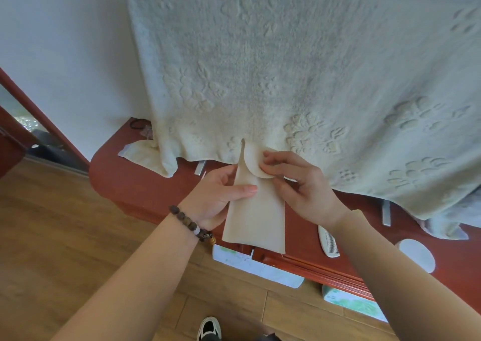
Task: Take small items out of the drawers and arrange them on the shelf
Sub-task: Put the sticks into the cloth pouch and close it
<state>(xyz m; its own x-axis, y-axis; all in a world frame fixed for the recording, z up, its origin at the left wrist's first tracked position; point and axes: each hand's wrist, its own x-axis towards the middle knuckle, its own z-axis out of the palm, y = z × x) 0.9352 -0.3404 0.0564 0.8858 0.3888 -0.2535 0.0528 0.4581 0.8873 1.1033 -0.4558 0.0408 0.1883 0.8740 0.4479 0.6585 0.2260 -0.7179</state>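
L hand (217,197) & R hand (299,187) both hold a beige cloth strip (256,215) up over the red shelf (135,184). L grip: thumb across the front, fingers behind, grasping the strip's left edge. R grip: thumb + fingertips pinch the strip's folded-over top corner. Strip hangs down w/ lower end free, just above shelf front edge. Bead bracelet (191,226) on L wrist. On shelf: white comb (328,240) near R forearm, round white pad (417,254) further right, another beige piece (141,154) at left. Embossed cream towel (260,67) drapes onto shelf behind. Wood floor (52,236) below.
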